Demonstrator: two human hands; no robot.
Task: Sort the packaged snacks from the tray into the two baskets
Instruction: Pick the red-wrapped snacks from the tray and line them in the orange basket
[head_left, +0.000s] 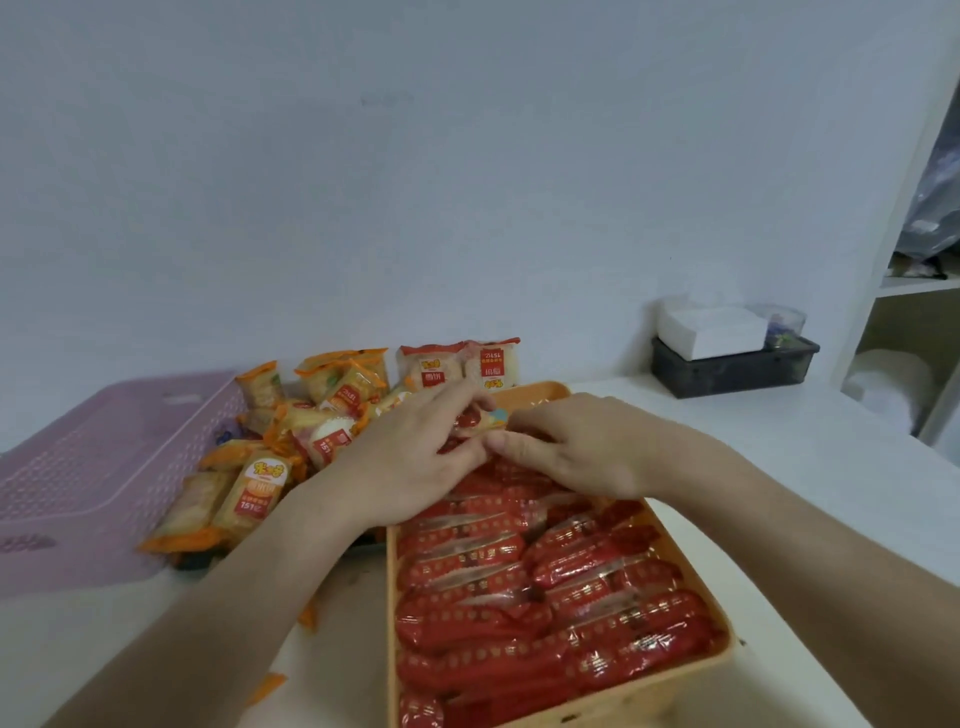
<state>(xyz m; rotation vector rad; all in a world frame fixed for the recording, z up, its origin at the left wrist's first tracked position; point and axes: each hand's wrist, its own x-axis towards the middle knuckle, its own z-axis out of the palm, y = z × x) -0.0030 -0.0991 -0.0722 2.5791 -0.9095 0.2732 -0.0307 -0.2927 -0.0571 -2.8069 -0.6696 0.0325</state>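
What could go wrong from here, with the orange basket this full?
1. The orange basket is filled with red packs up to its rim. Fitting in the held pack, which the left hand pinches at the far end, may push others over the rim.
2. The orange packs lie in a loose pile, some hanging toward the table beside the left forearm. A sweep of that arm may knock them off.

2 forearms extended, left hand (415, 457) palm down pinching a red packet (470, 418), right hand (571, 449) palm down, fingertips beside it
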